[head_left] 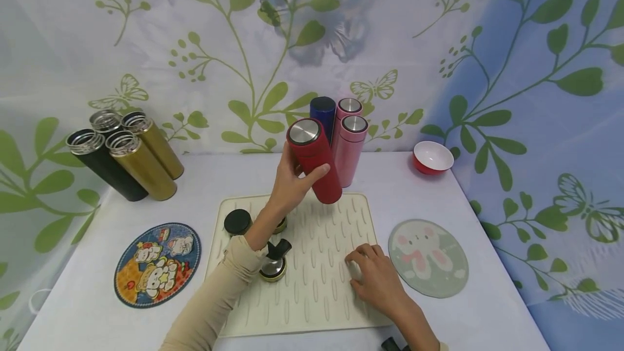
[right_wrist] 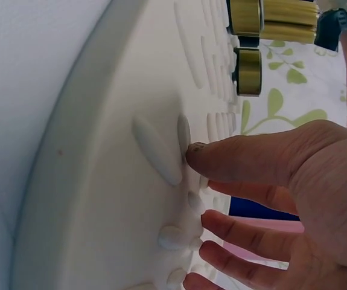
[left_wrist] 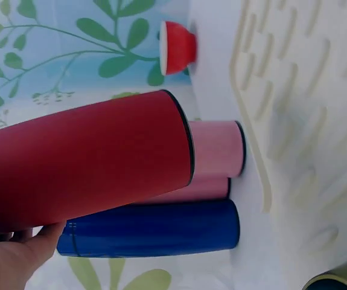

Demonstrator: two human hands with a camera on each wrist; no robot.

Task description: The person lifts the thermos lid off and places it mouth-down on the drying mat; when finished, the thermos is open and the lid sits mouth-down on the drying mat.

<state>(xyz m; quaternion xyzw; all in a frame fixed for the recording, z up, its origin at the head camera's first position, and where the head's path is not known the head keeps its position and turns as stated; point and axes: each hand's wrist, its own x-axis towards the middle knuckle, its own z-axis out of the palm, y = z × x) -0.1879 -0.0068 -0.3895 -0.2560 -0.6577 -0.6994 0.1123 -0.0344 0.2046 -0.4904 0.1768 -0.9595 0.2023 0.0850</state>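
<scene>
My left hand [head_left: 290, 180] grips a red thermos flask [head_left: 322, 169] with a silver-topped lid, held tilted above the far edge of a cream ribbed mat [head_left: 317, 297]. Beyond it stand two pink flasks [head_left: 348, 150] and a blue flask [head_left: 323, 108]; the left wrist view shows the red flask [left_wrist: 89, 160] in front of them. On the near right of the mat, my right hand [head_left: 377, 280] rests with loosely bent, spread fingers and holds nothing. In the right wrist view its fingertips [right_wrist: 200, 158] are at the mat's raised ribs.
Loose lids, including a black one [head_left: 238, 222] and a silver one [head_left: 274, 268], lie on the mat's left. Several lidless black and gold flasks [head_left: 141, 167] stand back left. Round coasters, one colourful [head_left: 158, 264] and one green [head_left: 429, 259], flank the mat. A red bowl [head_left: 433, 157] sits back right.
</scene>
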